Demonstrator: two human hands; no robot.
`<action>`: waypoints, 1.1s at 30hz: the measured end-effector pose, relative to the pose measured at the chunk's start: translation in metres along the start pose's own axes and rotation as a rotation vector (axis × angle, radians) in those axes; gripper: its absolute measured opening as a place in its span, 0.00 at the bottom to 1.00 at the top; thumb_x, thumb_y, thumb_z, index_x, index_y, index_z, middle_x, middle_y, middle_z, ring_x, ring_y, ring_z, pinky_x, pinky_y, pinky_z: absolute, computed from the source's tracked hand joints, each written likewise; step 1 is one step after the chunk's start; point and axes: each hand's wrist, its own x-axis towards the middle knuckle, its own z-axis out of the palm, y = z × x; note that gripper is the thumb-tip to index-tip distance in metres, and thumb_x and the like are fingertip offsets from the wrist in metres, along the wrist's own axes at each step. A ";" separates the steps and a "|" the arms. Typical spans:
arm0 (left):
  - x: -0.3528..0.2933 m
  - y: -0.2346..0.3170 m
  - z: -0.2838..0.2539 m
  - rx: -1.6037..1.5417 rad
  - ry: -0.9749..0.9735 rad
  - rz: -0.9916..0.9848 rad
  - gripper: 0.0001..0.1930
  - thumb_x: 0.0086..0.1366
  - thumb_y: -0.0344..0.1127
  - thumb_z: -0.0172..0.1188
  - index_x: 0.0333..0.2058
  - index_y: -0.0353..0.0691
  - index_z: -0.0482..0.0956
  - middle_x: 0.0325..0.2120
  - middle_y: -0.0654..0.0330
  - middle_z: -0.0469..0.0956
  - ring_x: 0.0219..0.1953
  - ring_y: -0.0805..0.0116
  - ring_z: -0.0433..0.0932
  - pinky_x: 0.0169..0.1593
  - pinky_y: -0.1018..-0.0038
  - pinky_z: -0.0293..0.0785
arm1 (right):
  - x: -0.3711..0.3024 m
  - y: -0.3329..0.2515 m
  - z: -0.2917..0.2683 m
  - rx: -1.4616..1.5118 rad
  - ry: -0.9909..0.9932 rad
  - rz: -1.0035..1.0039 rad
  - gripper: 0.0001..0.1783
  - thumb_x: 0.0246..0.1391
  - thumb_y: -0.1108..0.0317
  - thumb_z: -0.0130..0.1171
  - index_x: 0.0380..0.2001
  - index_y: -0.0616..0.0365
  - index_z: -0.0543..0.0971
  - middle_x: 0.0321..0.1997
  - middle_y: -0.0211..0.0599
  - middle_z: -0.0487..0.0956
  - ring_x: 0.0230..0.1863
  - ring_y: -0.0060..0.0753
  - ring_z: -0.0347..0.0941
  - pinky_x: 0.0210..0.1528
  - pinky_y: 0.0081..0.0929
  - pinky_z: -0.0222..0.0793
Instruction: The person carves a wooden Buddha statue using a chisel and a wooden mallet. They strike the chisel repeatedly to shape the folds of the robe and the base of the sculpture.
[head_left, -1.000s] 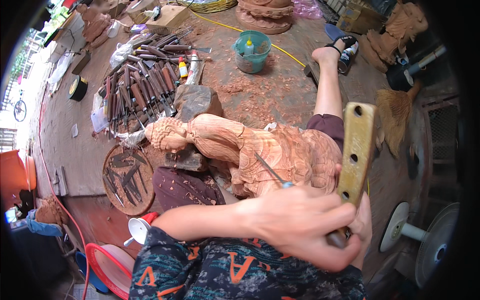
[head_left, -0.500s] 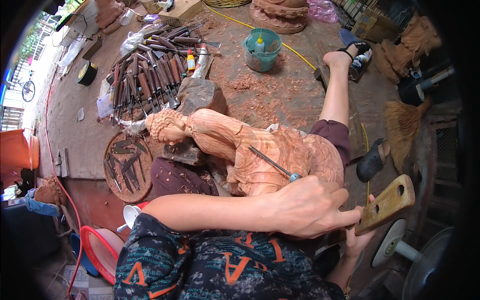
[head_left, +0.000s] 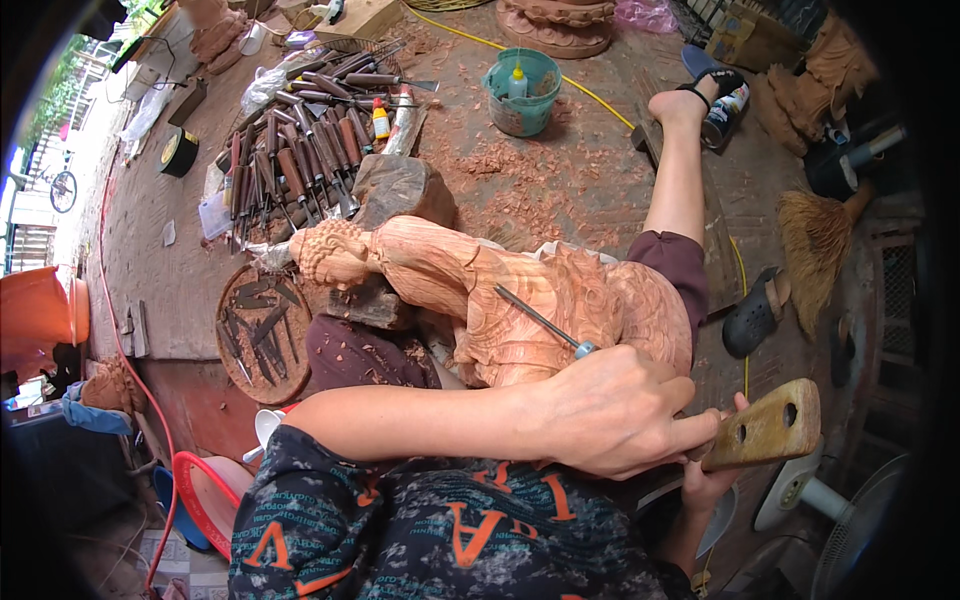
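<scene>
A carved reddish-wood figure [head_left: 520, 300] with curled hair lies on its side across my lap, its head resting by a wooden block. My left hand [head_left: 625, 410] reaches across from the left and is closed round the handle of a chisel [head_left: 540, 318]. The chisel's thin metal shaft and blue collar show, with its tip against the figure's body; the handle is hidden under my fingers. Just beyond, my right hand [head_left: 705, 485] grips a flat wooden block with two holes [head_left: 770, 425]. My left fingertips overlap the block's near end, and I cannot tell whether they touch it.
Several carving tools [head_left: 300, 150] lie heaped at the far left, and a round tray [head_left: 228, 340] holds more blades. A teal bucket [head_left: 522, 115] stands at the back among wood chips. On the right are a broom [head_left: 812, 245], a dark clog [head_left: 750, 320] and a fan [head_left: 860, 520].
The wooden block in my right hand has dropped slightly and lies flatter. My left hand and the chisel have barely moved; the whole view has shifted a little.
</scene>
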 end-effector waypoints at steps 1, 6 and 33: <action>0.000 0.000 0.000 0.001 0.001 0.003 0.15 0.56 0.41 0.57 0.39 0.39 0.74 0.18 0.63 0.65 0.18 0.66 0.71 0.19 0.70 0.67 | 0.000 -0.001 0.001 0.008 -0.017 -0.007 0.40 0.43 0.82 0.53 0.62 0.68 0.53 0.42 0.40 0.71 0.41 0.26 0.67 0.51 0.24 0.62; -0.001 -0.001 0.000 0.004 -0.005 0.000 0.15 0.56 0.42 0.57 0.38 0.39 0.74 0.17 0.63 0.64 0.17 0.66 0.71 0.19 0.70 0.66 | -0.001 -0.001 0.002 0.017 -0.063 -0.074 0.37 0.46 0.82 0.51 0.61 0.68 0.52 0.38 0.40 0.71 0.37 0.26 0.66 0.45 0.23 0.62; 0.009 -0.006 0.009 0.015 0.013 -0.222 0.10 0.52 0.39 0.58 0.31 0.42 0.73 0.19 0.59 0.68 0.22 0.58 0.76 0.22 0.64 0.70 | -0.021 0.035 0.014 -0.172 0.153 0.011 0.33 0.52 0.76 0.59 0.59 0.71 0.59 0.60 0.47 0.65 0.59 0.38 0.63 0.61 0.33 0.57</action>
